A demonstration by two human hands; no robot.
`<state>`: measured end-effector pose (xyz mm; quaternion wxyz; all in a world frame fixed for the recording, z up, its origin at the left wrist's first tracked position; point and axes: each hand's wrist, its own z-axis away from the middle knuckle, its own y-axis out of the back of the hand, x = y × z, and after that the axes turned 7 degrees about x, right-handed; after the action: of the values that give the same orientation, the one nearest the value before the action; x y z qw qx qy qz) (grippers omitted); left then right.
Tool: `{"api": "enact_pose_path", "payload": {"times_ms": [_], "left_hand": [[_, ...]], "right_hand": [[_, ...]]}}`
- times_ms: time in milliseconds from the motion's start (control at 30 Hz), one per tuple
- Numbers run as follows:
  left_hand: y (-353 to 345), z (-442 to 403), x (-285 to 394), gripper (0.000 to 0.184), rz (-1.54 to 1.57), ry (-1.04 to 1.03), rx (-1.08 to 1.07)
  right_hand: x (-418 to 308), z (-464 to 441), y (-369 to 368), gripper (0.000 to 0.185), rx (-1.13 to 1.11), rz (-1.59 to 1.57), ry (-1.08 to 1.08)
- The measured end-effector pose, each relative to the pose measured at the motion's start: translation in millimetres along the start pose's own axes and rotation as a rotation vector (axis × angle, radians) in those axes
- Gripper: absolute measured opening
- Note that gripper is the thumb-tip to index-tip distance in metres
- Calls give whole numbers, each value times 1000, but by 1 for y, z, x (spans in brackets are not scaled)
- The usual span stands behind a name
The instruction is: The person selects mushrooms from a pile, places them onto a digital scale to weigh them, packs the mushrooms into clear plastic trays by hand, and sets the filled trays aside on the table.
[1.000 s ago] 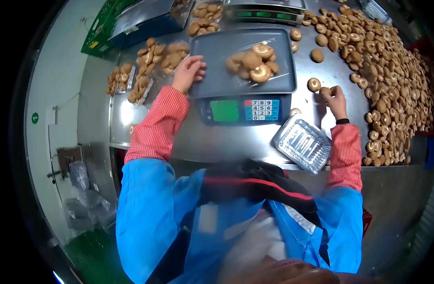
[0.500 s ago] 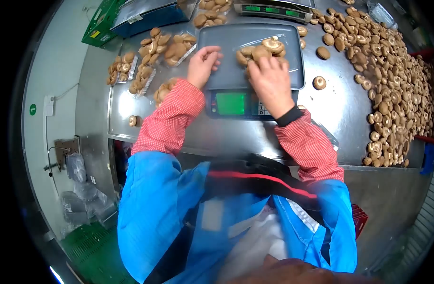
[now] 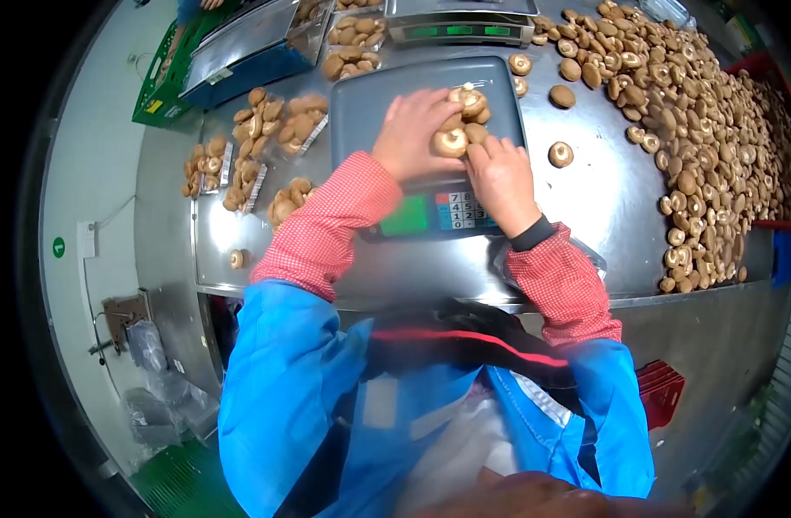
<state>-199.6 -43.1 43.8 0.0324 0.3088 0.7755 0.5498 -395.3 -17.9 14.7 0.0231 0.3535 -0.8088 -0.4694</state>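
Note:
A small heap of brown mushrooms lies on the grey scale pan, some with their pale undersides up. Glints at the far edge of the heap suggest a clear plastic tray beneath, mostly covered. My left hand curves around the left side of the heap, fingers along its far left and thumb at the near side. At the near right of the heap, my right hand has its fingers bent, tips against the mushrooms; what exactly they pinch is hidden. The scale's keypad and green display show below my wrists.
Several packed mushroom trays stand left of the scale. A large mushroom pile covers the right side, with a loose mushroom nearer. Behind are a second scale and a green crate. Another person's hand shows at the top left.
My left hand has moved right from the pan's left edge to the mushrooms. The right hand has shifted to the heap's near right side. The mushrooms are arranged differently, and the view has shifted.

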Motion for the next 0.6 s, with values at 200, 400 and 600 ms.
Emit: {"api": "enact_pose_path", "payload": {"times_ms": [200,400,600], "left_hand": [[3,-1,-12,92,32,-85,-26],[7,8,-11,113,266,157,252],[24,43,-56,61,676,598,438]], "right_hand": [[88,6,31,31,-55,-300,-557],[194,51,-4,47,-494,39,-654],[209,59,-19,54,-324,-332,-716]]}}
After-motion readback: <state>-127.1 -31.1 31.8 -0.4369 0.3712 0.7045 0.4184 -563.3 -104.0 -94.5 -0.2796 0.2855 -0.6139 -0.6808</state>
